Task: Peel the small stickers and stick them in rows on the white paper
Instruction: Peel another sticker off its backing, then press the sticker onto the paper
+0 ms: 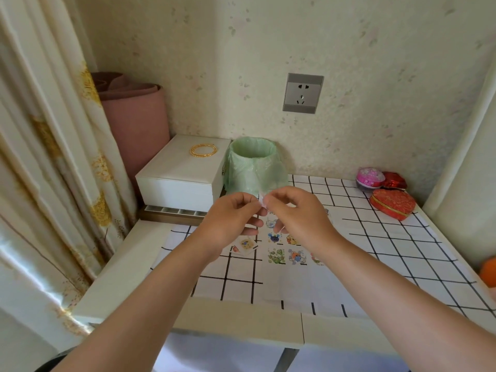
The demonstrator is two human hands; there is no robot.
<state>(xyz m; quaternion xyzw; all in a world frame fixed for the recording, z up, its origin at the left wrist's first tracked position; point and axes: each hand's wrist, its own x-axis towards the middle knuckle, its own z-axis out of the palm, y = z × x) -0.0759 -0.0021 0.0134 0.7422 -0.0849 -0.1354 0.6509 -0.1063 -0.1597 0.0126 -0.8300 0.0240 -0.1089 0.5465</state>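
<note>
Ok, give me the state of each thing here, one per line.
Left hand, pinching the sticker.
Right hand, pinching the same sticker.
Paper, flat on the cloth, stickers stuck on it in rows.
Bin, open, lined with a green bag.
White box, closed, bangles on top.
Heart box, closed.
Socket, nothing plugged in.

A green-lined bin [252, 162] stands beside a white box [177, 187] bearing gold bangles [203, 150].

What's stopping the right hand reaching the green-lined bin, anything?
Probably yes, it can reach: the bin stands just beyond the right hand, nothing between them. But that hand and the left hand both pinch a sticker piece.
</note>
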